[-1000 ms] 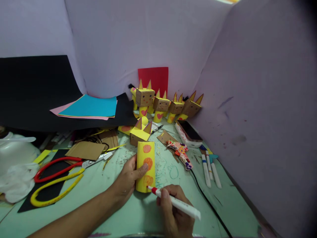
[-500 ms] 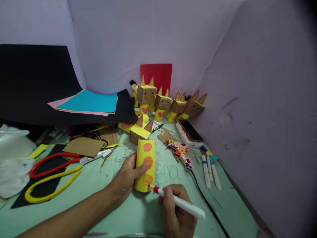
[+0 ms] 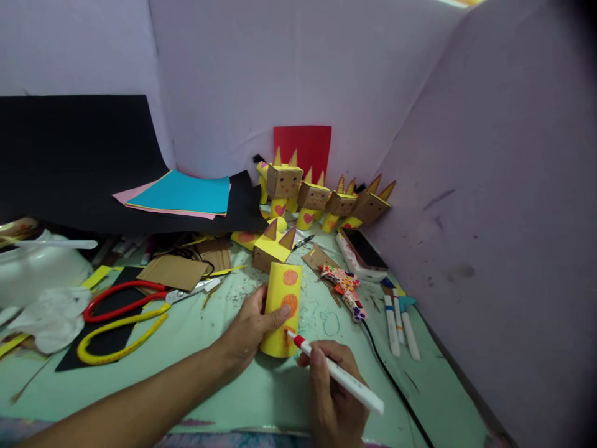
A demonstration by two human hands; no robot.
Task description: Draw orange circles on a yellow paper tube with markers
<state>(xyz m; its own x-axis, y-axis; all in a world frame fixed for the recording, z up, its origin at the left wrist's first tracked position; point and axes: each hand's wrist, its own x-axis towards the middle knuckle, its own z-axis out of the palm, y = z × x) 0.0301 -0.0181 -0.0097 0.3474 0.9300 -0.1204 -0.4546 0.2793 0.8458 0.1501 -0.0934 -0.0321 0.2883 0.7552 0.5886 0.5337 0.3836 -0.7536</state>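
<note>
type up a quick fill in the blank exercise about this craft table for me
The left hand holds a ____ tube.
The white marker in the right hand has a ____ collar near its tip.
The top sheet of the colored paper stack is ____.

Missing words: yellow; red; blue

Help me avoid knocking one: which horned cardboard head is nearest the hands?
The front head, just behind the yellow tube; the four other heads are farther back.
</note>
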